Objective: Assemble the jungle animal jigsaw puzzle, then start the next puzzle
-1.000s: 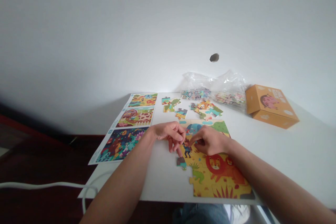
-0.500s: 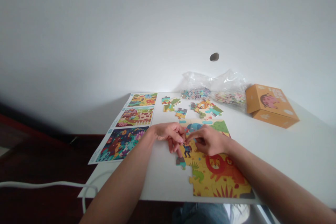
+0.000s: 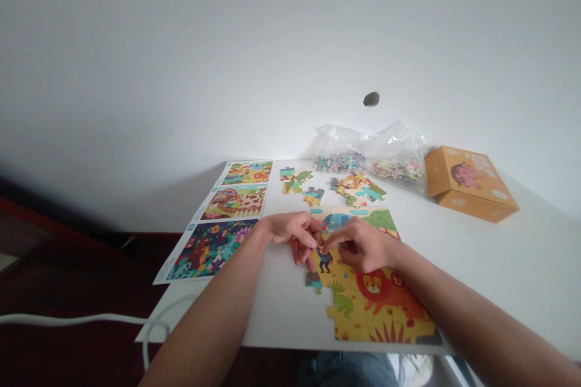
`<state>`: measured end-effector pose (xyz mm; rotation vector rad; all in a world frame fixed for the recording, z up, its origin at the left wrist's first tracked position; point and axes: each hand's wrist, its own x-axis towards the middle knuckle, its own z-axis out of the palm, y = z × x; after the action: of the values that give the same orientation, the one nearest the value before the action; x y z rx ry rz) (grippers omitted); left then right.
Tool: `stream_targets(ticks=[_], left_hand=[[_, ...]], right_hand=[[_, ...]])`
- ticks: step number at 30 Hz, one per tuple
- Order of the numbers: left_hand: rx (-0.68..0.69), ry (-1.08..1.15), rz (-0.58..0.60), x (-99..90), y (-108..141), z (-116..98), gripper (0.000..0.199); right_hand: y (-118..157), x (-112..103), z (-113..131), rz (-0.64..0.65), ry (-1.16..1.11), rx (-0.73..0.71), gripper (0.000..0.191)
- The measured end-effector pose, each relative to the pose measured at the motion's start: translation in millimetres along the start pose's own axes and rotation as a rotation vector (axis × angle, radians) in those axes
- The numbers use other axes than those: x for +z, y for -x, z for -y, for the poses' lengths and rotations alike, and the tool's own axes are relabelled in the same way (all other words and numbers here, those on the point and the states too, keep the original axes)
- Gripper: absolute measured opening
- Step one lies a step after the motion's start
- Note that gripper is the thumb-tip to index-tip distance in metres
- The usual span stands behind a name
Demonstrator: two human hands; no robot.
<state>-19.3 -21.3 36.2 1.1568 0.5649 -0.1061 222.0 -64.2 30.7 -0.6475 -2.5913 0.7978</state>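
Observation:
A partly joined jigsaw puzzle (image 3: 363, 308) with lions, an elephant and a crocodile lies on the white table. At its left edge my left hand (image 3: 297, 236) has bent fingers, with the tips against the puzzle's edge; whatever they pinch is hidden. My right hand (image 3: 365, 245) rests over the upper middle, its index finger pointing at the same spot and the other fingers curled in. Just below my left fingers sits a grey and teal piece (image 3: 313, 281) at the puzzle's left edge.
Loose pieces (image 3: 314, 195) lie behind the puzzle, with more pieces (image 3: 356, 187) to their right. Clear bags of pieces (image 3: 397, 166) and an orange box (image 3: 472, 181) stand by the wall. A picture sheet (image 3: 197, 217) is at left, and a white cable (image 3: 91, 318) hangs by the table edge.
My right index fingertip has shifted very slightly to the right. My left hand keeps almost the same pose and place.

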Motion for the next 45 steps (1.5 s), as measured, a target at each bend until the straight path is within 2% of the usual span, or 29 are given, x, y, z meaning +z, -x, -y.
stream_targets(ticks=[4, 6, 8, 11, 13, 14, 17, 20, 22, 25, 27, 32, 45], left_hand=[[0.019, -0.02, -0.014, -0.3, 0.7, 1.1, 0.02], [0.104, -0.032, -0.093, -0.5, 0.0, 0.9, 0.022], [0.297, -0.061, -0.313, -1.5, -2.1, 0.1, 0.025], [0.607, -0.256, -0.834, -5.5, -7.4, -0.9, 0.023], [0.673, -0.53, -1.087, -9.5, -11.1, 0.0, 0.019], [0.673, -0.683, -1.141, -11.5, -12.9, 1.1, 0.016], [0.614, -1.044, -1.103, -16.3, -16.9, 5.8, 0.01], [0.447, -1.178, -1.046, -17.5, -18.9, 10.0, 0.022], [0.356, -1.194, -1.032, -16.6, -19.3, 11.1, 0.03], [0.306, -1.193, -1.024, -15.0, -19.5, 10.5, 0.033], [0.29, -1.187, -1.026, -14.4, -19.6, 9.8, 0.033], [0.274, -1.182, -1.034, -14.3, -19.7, 9.5, 0.034], [0.259, -1.208, -1.046, -15.9, -19.8, 11.6, 0.036]], right_hand=[[-0.6, 2.5, 3.1, 0.057, 0.0, -0.04, 0.047], [-0.9, 2.0, 5.2, 0.062, 0.003, -0.04, 0.049], [-1.0, 0.8, 7.3, 0.078, -0.001, -0.05, 0.047], [-1.3, -0.1, 10.1, 0.092, -0.01, -0.068, 0.047], [-2.0, 0.5, 11.4, 0.092, -0.011, -0.076, 0.047], [-2.3, 1.0, 11.8, 0.093, -0.007, -0.079, 0.047], [-2.8, -0.4, 11.9, 0.082, 0.023, -0.069, 0.045], [-0.8, -9.5, 10.2, 0.033, 0.115, -0.005, 0.035], [2.1, -18.5, 7.7, 0.002, 0.205, 0.07, 0.031], [7.3, -29.7, 1.6, 0.037, 0.283, 0.184, 0.055], [10.0, -33.1, -2.9, 0.081, 0.278, 0.238, 0.065], [10.9, -33.0, -11.5, 0.105, 0.261, 0.27, 0.06], [9.6, -37.9, -29.4, 0.111, 0.287, 0.277, 0.063]])
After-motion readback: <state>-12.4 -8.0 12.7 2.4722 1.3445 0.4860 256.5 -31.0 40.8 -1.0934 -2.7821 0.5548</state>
